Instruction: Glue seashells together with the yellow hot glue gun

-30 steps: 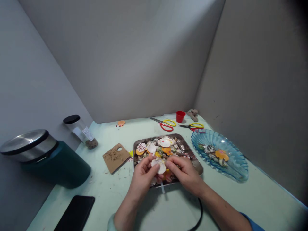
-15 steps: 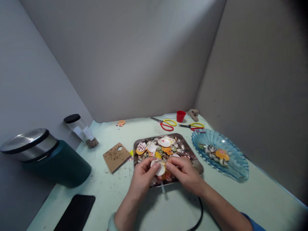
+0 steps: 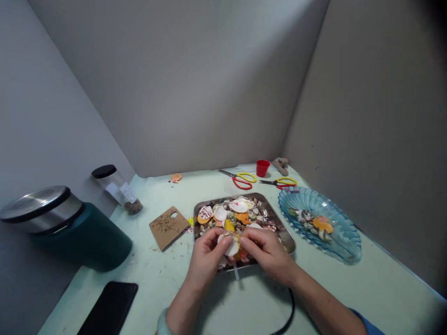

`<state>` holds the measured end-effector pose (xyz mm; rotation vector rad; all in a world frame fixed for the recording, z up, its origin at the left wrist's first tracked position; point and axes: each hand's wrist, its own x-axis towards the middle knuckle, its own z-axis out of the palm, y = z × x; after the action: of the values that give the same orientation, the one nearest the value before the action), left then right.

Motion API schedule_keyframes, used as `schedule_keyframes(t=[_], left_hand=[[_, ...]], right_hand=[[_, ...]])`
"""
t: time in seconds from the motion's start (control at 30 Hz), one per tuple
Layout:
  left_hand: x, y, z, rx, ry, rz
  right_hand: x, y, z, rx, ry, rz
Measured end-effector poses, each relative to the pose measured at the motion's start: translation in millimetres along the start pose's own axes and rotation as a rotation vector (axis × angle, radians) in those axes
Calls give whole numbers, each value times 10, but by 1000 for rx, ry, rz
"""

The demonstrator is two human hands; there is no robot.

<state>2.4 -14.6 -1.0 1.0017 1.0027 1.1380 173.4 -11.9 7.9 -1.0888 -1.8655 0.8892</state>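
Observation:
A white shell [image 3: 231, 248] is pinched between the thumb and fingers of my left hand [image 3: 206, 255]. My right hand [image 3: 267, 251] is closed with thumb and forefinger together at the shell's upper right edge. A thin, pale yellowish bit shows there, too small to name. Both hands are over the near side of a metal tray [image 3: 289, 241], which is filled with many shells, white, orange, yellow and spotted. Below the hands, a translucent white stick [image 3: 236, 271] juts past the tray's near rim.
Right of the tray lies a blue scalloped dish [image 3: 344, 242] holding shells. Behind are two scissors [image 3: 240, 179], a red cup [image 3: 262, 168] and driftwood [image 3: 281, 165]. At left are a brown board [image 3: 165, 235], a jar [image 3: 120, 188], a green flask [image 3: 91, 237] and a black phone [image 3: 110, 309].
My hands stay almost in place. The shell has tilted slightly and shifted a little to the left, and more of a yellow shell shows just above it.

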Motion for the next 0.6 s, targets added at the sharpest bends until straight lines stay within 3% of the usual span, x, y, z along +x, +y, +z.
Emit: schedule_keyframes(t=[0.4,0.6], left_hand=[[-3,5,7,6,31,12],[18,19,10,-15,34,-27]], right_hand=[[-5,9,12,-34,6,2],[-20,14,17,-71,56,-69]])
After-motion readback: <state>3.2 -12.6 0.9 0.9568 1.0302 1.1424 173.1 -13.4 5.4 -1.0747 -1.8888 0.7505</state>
